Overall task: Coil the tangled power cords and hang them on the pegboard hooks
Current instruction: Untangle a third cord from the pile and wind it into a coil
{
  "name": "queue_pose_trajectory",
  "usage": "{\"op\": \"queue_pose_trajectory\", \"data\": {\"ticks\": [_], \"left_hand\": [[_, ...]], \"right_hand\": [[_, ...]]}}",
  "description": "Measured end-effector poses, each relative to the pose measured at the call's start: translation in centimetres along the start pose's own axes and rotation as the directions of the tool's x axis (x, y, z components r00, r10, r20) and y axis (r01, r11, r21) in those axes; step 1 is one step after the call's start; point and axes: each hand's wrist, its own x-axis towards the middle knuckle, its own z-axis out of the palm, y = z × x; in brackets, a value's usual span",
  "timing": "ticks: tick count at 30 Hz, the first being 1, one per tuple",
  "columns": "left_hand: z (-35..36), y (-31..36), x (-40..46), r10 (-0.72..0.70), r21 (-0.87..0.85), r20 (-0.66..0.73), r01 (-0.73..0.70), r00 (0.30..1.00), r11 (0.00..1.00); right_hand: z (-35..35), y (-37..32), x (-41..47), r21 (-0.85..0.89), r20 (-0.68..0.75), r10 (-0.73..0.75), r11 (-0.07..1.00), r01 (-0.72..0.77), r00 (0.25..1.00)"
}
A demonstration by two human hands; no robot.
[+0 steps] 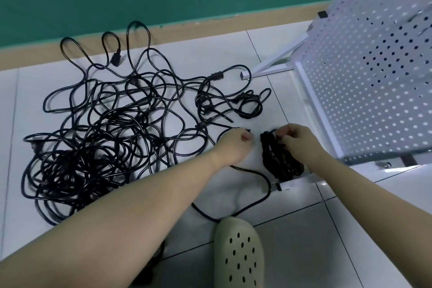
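A big messy pile of black power cords (pixel 98 138) lies on the white tile floor (pixel 292 252) in the left half of the frame. A smaller loose bunch (pixel 233 105) sits just to its right, near the middle.

The right hand (pixel 295 139) is right of center. Its fingers are curled around the top of a tight black coil of cord (pixel 278 159), which hangs down from the hand, close to the foot of the stand.

The left hand (pixel 233 145) is just beside the coil. Its fingers are bent and pinch a loose cord end (pixel 247 132). A slack cord (pixel 257 194) curves along the floor below both hands.

The white pegboard (pixel 374 77), full of small holes, fills the upper right of the frame. A pale green shoe with holes (pixel 238 255) shows at the bottom.
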Motion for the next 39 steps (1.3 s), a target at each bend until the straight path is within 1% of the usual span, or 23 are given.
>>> {"op": "queue_pose_trajectory", "data": {"ticks": [2,5,8,10,11,12,16,18,20,21,23,26,28,29,31,33,36,38,39], "left_hand": [[-2.1,-0.9,0.3,0.037,0.102,-0.093,-0.028,0.995,0.994],[-5.4,-2.7,0.9,0.095,0.233,-0.232,-0.039,0.968,0.972],[-7.6,-4.3,1.8,0.113,0.395,-0.361,0.041,0.926,0.918],[-8.3,-4.8,2.5,0.173,0.493,-0.446,0.080,0.878,0.866],[-8.5,-4.8,2.8,0.209,0.520,-0.449,0.064,0.869,0.852],[-8.6,-4.7,3.2,0.225,0.539,-0.429,0.048,0.875,0.841],[-8.8,-4.6,5.5,0.207,0.617,-0.344,0.054,0.916,0.785],[-9.0,-4.6,6.5,0.221,0.695,-0.313,0.065,0.924,0.716],[-9.2,-4.7,7.2,0.224,0.762,-0.256,0.054,0.940,0.645],[-9.3,-4.7,7.4,0.217,0.771,-0.235,0.046,0.948,0.635],[-9.5,-4.8,7.5,0.204,0.752,-0.224,0.036,0.953,0.658],[-10.0,-5.1,6.5,0.189,0.682,-0.209,0.005,0.959,0.731],[-10.5,-5.2,5.2,0.154,0.605,-0.196,-0.004,0.969,0.796],[-10.8,-5.2,4.5,0.130,0.559,-0.190,-0.001,0.973,0.829],[-11.6,-5.1,2.8,0.101,0.480,-0.189,0.002,0.977,0.877],[-13.0,-4.9,0.8,0.110,0.459,-0.196,-0.008,0.975,0.888],[-16.1,-4.4,-2.6,0.146,0.474,-0.216,-0.027,0.965,0.880],[-18.7,-4.0,-5.1,0.157,0.466,-0.251,-0.023,0.955,0.884],[-19.9,-3.8,-6.4,0.163,0.462,-0.279,-0.017,0.946,0.887]], "right_hand": [[0.4,-1.2,0.7,-0.036,-0.011,-0.053,0.998,0.052,0.999],[2.1,-2.7,2.2,-0.022,0.006,-0.084,0.996,0.084,0.996],[4.5,-4.0,3.7,-0.033,0.075,-0.113,0.993,0.116,0.991],[6.1,-4.6,4.7,-0.024,0.109,-0.135,0.990,0.138,0.985],[6.7,-4.8,5.1,-0.018,0.122,-0.147,0.988,0.151,0.982],[7.4,-5.0,5.5,-0.012,0.128,-0.159,0.987,0.162,0.979],[9.4,-5.2,6.8,0.040,0.110,-0.156,0.987,0.153,0.982],[10.1,-5.0,7.1,0.035,0.137,-0.141,0.990,0.137,0.981],[10.6,-4.6,7.1,-0.002,0.183,-0.153,0.988,0.156,0.971],[10.6,-4.5,7.1,-0.024,0.195,-0.162,0.985,0.170,0.967],[10.6,-4.5,6.9,-0.068,0.200,-0.198,0.974,0.216,0.959],[10.8,-4.7,6.5,-0.202,0.268,-0.273,0.922,0.331,0.924],[11.4,-5.4,6.3,-0.286,0.297,-0.269,0.890,0.355,0.916],[11.8,-5.9,6.3,-0.302,0.290,-0.257,0.889,0.343,0.922],[12.1,-7.2,6.0,-0.259,0.255,-0.209,0.926,0.275,0.944],[12.3,-8.2,5.1,-0.169,0.195,-0.189,0.960,0.223,0.962],[12.0,-9.6,3.1,-0.054,0.019,-0.277,0.959,0.277,0.961],[11.3,-11.5,1.5,0.038,-0.084,-0.335,0.940,0.339,0.938],[10.9,-12.8,0.5,0.076,-0.113,-0.366,0.924,0.375,0.924]]}}
